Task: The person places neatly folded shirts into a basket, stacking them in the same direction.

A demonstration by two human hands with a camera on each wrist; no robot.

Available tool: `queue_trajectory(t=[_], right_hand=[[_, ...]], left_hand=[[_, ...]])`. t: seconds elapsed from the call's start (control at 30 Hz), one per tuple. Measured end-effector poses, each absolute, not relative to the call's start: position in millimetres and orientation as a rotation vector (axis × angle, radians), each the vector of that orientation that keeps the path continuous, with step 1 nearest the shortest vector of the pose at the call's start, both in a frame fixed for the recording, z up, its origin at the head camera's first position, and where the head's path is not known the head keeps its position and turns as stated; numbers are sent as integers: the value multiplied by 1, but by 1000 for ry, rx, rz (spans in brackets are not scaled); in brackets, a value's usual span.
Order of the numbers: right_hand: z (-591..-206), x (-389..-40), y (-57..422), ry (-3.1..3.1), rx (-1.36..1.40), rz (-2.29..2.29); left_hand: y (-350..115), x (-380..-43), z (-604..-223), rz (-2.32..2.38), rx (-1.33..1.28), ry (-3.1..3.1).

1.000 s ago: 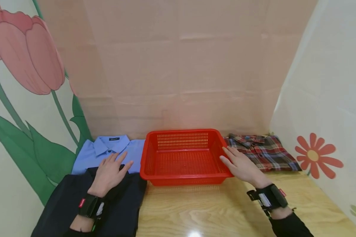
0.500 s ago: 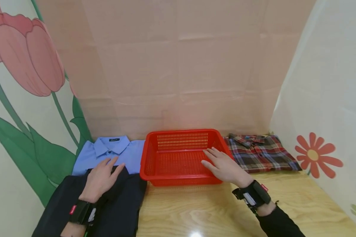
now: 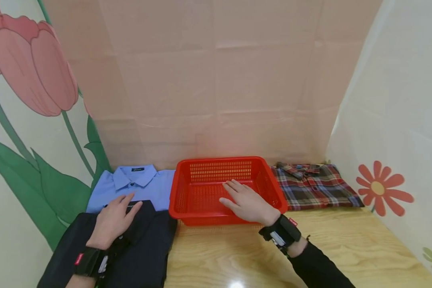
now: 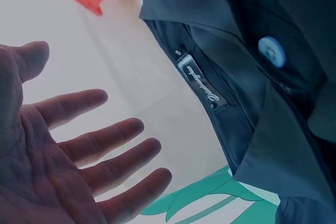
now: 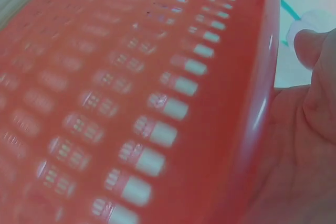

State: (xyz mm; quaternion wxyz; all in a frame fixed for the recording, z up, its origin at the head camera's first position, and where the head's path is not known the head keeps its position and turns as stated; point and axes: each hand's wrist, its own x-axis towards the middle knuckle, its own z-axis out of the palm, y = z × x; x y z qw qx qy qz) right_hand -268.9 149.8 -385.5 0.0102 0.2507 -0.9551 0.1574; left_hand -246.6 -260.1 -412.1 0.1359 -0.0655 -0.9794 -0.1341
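Note:
My left hand hovers over a folded dark shirt, fingers spread and holding nothing. In the left wrist view, that hand shows its bare palm beside the dark shirt's collar, with its label and a button. A red plastic basket stands in the middle. Over its front part reaches my right hand, fingers extended and nothing in them. From the right wrist, the basket's slotted wall fills most of the view and the hand shows past its rim.
Behind the dark shirt lies a folded light blue shirt. Right of the basket is a folded plaid shirt. All rest on a wooden table, with a brown sheet behind and flowered walls at both sides.
My right hand has moved left from the basket's right rim to over its front part. The left hand has drawn back and left, away from the light blue shirt. Basket and shirts stay put.

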Motion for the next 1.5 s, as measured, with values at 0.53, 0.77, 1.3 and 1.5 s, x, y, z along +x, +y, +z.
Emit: queue_trajectory(t=[0.53, 0.77, 1.3, 1.5], right_hand=[[-387, -265, 103, -2972, 922, 537], [-387, -266, 89, -2901, 964, 523], [-399, -260, 49, -2632, 1133, 181], [-403, -254, 36, -2486, 1252, 84]], left_hand=[[-274, -242, -413, -406, -126, -2867], [-279, -239, -412, -408, -100, -2897], [-305, -227, -416, -365, -26, -2955], [-317, -224, -419, -378, -5, -2957]])
